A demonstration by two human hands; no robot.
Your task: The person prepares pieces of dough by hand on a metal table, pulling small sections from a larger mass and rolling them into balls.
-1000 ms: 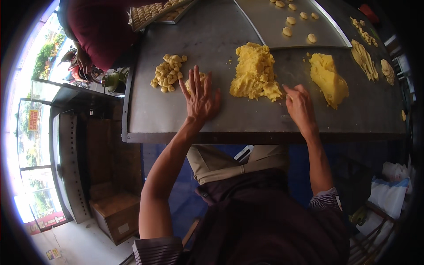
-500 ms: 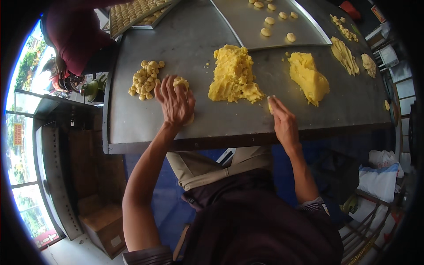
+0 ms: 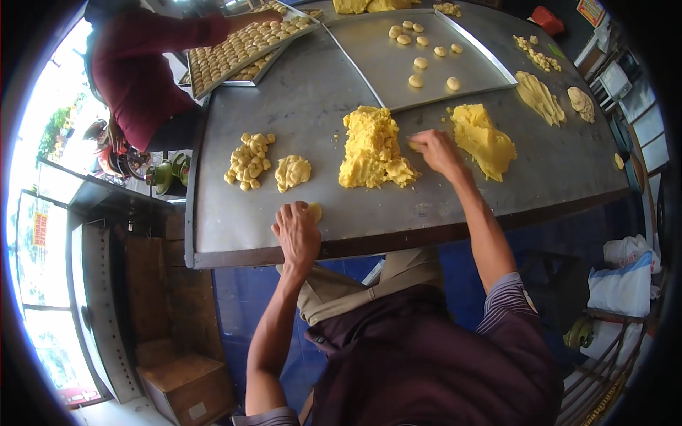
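Note:
My left hand (image 3: 297,231) is near the table's front edge, its fingers curled against a small flat disc of dough (image 3: 314,211) that shows beside the fingertips. Beyond it sit a soft pale lump of dough (image 3: 293,173) and a heap of small dough pieces (image 3: 249,161). My right hand (image 3: 442,153) hovers between a crumbly yellow mound (image 3: 371,145) and a smoother yellow block (image 3: 483,142). Its fingers are pinched together around a small yellow bit, partly hidden by the fingers.
A shallow metal tray (image 3: 355,53) with several round dough balls lies at the far side. Filled trays (image 3: 245,53) are stacked at the far left, where a co-worker's arm (image 3: 177,35) reaches over them. Flattened dough (image 3: 538,98) and a rough lump (image 3: 581,104) lie at the right.
My left hand has drawn back from the pale dough lump toward the table's front edge. My right hand has moved farther over the table, beside the yellow mound. The view has tilted up.

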